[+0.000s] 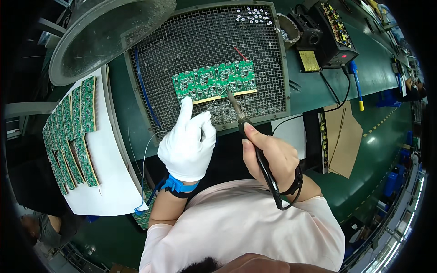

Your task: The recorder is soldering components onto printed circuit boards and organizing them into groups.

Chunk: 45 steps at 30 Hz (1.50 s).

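Note:
A green circuit board panel [205, 78], made of several joined units, lies on a metal mesh. My left hand [187, 145], in a white glove, rests its index finger at the panel's lower left corner. Its thumb and other fingers pinch a thin solder wire [217, 100], whose end reaches the panel's near edge. In my bare right hand [274, 157] is a soldering iron [268, 176] with a black handle. The iron's tip meets the near edge of the panel, right of its middle, close to the wire's end.
A framed mesh tray [283, 77] bears small white parts [255, 16] and a red wire [240, 53]. A round magnifier [109, 36] overhangs the upper left. Circuit boards [75, 118] lie on a white sheet [111, 182] at left. Far right stands a soldering station [334, 34], with cardboard [348, 141] nearer me.

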Each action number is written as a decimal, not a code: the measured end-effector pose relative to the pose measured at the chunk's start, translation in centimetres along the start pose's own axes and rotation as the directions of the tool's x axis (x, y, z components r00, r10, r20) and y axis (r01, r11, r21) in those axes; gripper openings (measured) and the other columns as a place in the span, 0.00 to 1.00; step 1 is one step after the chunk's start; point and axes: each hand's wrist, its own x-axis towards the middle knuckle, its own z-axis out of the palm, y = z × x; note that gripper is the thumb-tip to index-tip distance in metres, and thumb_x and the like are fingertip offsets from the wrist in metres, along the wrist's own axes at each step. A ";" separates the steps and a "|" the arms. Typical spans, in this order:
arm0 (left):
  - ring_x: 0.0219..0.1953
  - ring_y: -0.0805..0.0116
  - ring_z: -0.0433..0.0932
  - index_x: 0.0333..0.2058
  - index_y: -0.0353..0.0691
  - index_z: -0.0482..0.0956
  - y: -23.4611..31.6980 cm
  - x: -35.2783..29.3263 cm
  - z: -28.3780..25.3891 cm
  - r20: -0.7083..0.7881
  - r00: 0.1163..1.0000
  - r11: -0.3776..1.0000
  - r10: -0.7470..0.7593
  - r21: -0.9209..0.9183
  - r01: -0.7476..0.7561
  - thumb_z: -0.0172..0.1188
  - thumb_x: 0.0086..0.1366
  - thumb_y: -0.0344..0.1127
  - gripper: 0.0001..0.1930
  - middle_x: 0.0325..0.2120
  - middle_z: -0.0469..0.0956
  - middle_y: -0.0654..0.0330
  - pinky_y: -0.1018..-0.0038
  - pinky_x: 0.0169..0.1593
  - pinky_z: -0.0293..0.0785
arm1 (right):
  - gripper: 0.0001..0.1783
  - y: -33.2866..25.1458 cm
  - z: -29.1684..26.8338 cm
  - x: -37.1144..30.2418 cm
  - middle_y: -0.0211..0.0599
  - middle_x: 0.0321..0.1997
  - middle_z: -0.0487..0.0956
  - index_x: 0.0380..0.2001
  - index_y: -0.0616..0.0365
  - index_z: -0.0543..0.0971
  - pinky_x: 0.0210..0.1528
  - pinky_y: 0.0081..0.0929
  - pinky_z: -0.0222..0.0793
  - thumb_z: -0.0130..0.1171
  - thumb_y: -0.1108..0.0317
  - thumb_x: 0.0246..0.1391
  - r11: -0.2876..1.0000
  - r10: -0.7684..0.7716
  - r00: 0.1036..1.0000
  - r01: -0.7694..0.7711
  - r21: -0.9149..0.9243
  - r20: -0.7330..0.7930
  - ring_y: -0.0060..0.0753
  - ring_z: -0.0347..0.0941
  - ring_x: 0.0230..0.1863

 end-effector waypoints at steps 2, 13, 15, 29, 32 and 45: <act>0.18 0.71 0.79 0.31 0.45 0.84 0.0 -0.1 0.0 -0.003 1.000 1.000 -0.005 0.003 0.005 0.70 0.51 0.27 0.08 0.43 0.85 0.52 0.78 0.23 0.75 | 0.12 -0.1 -0.1 0.1 0.43 0.30 0.85 0.39 0.69 0.81 0.23 0.22 0.72 0.65 0.83 0.48 1.000 -0.003 1.000 0.003 -0.002 0.006 0.29 0.78 0.19; 0.19 0.69 0.79 0.32 0.49 0.83 0.0 -0.3 -0.2 0.004 1.000 1.000 0.004 0.002 -0.004 0.70 0.51 0.27 0.10 0.45 0.84 0.53 0.77 0.24 0.75 | 0.11 -1.1 -0.5 -0.2 0.41 0.27 0.85 0.44 0.69 0.79 0.31 0.19 0.79 0.58 0.79 0.59 0.963 0.265 0.962 -0.267 0.032 0.064 0.28 0.85 0.29; 0.19 0.69 0.79 0.32 0.49 0.83 0.0 -0.4 -0.1 -0.006 1.000 1.000 -0.010 0.001 0.010 0.69 0.51 0.27 0.09 0.45 0.84 0.53 0.77 0.24 0.75 | 0.10 -1.1 -0.5 -0.2 0.41 0.27 0.85 0.44 0.69 0.79 0.31 0.20 0.79 0.58 0.79 0.59 0.965 0.255 0.965 -0.257 0.042 0.061 0.28 0.85 0.29; 0.19 0.69 0.78 0.31 0.47 0.80 -0.2 -0.9 -0.3 0.017 0.998 0.998 -0.057 -0.018 0.057 0.68 0.52 0.27 0.09 0.42 0.85 0.56 0.75 0.24 0.74 | 0.10 -1.1 -1.7 -0.8 0.43 0.29 0.84 0.45 0.71 0.77 0.39 0.25 0.80 0.53 0.76 0.63 0.898 0.414 0.909 -0.415 0.146 0.042 0.32 0.84 0.30; 0.19 0.68 0.78 0.31 0.47 0.80 -1.2 -1.0 -0.3 -0.067 0.995 0.994 -0.074 -0.082 0.068 0.68 0.53 0.28 0.08 0.36 0.84 0.60 0.74 0.24 0.74 | 0.12 2.0 -3.3 0.2 0.42 0.30 0.83 0.48 0.69 0.76 0.41 0.27 0.80 0.49 0.73 0.67 0.910 0.390 0.879 -0.322 0.261 -0.276 0.31 0.82 0.30; 0.19 0.70 0.77 0.27 0.50 0.77 -2.4 -1.3 -0.3 -0.073 0.991 0.988 -0.109 -0.121 0.099 0.70 0.56 0.34 0.08 0.26 0.79 0.68 0.74 0.23 0.71 | 0.08 4.0 -3.0 1.9 0.37 0.30 0.82 0.43 0.66 0.80 0.32 0.17 0.75 0.58 0.80 0.60 0.910 0.362 0.911 -0.300 0.287 -0.197 0.23 0.79 0.27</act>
